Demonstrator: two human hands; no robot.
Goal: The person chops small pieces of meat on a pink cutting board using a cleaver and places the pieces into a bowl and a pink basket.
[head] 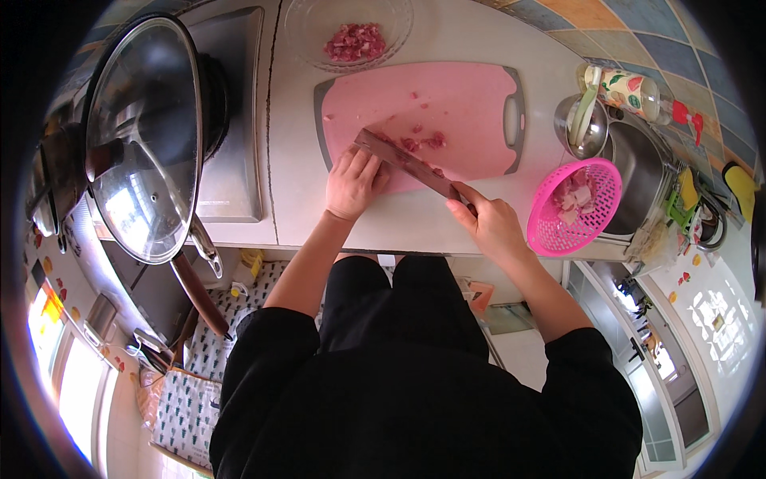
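Note:
A kitchen knife [407, 163] lies slantwise over the pink cutting board [473, 90], its handle gripped in my right hand [494, 227]. Near the blade's far end, my left hand [354, 184] rests on the board's left front part with bent fingers close together. Whatever may be under those fingers is hidden. Small pieces of raw meat [435, 140] lie just beyond the blade, and a few scraps are scattered farther up the board. Behind the board, a clear bowl [305, 45] contains a heap of diced meat [356, 42].
To the right, a pink colander [541, 218] with larger meat pieces [577, 194] stands by the sink [634, 173]. A metal bowl [562, 120] and a pump bottle [634, 93] are behind it. At left, a glass-lidded pan [143, 197] overhangs the counter edge.

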